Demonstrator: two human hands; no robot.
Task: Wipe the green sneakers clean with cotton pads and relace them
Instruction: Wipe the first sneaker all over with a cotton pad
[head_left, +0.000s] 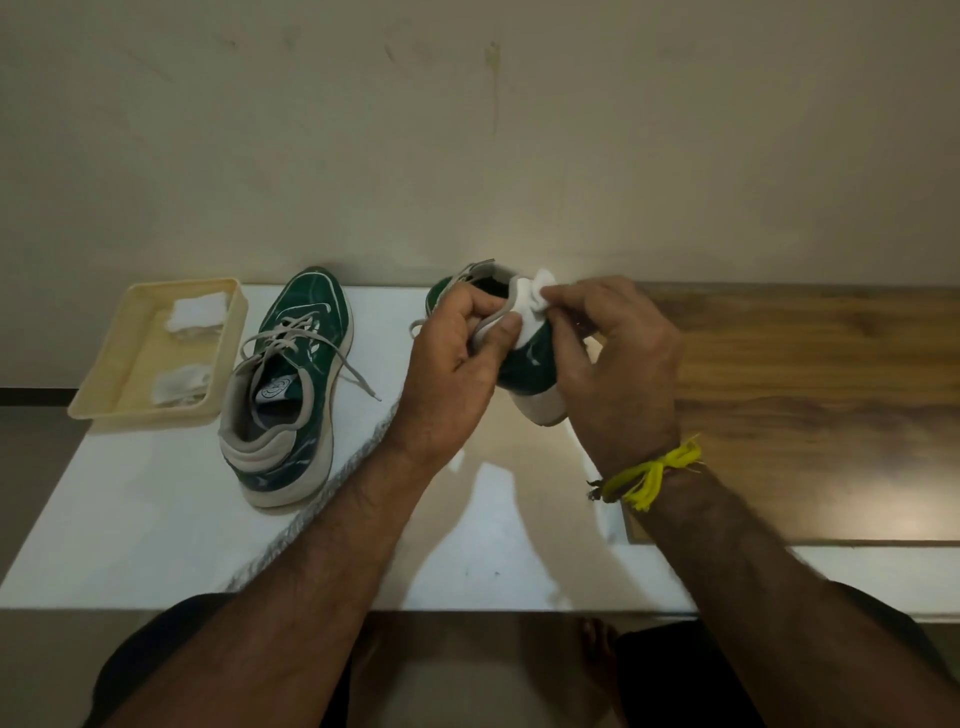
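Observation:
Two green sneakers with grey collars and off-white soles are in view. One sneaker (288, 384) lies flat on the white table (156, 509), toe toward the wall, laces loose. The other sneaker (524, 364) is lifted off the table, heel toward me. My left hand (452, 364) grips its grey collar. My right hand (613, 358) pinches a white cotton pad (540, 296) against the heel's top edge. A yellow thread is tied round my right wrist.
A cream plastic tray (104, 384) at the table's left holds white cotton pads (200, 312) and a used, greyish pad (182, 384). A grey lace (332, 493) trails across the table under my left forearm. A wooden board (810, 405) covers the right side. A wall stands behind.

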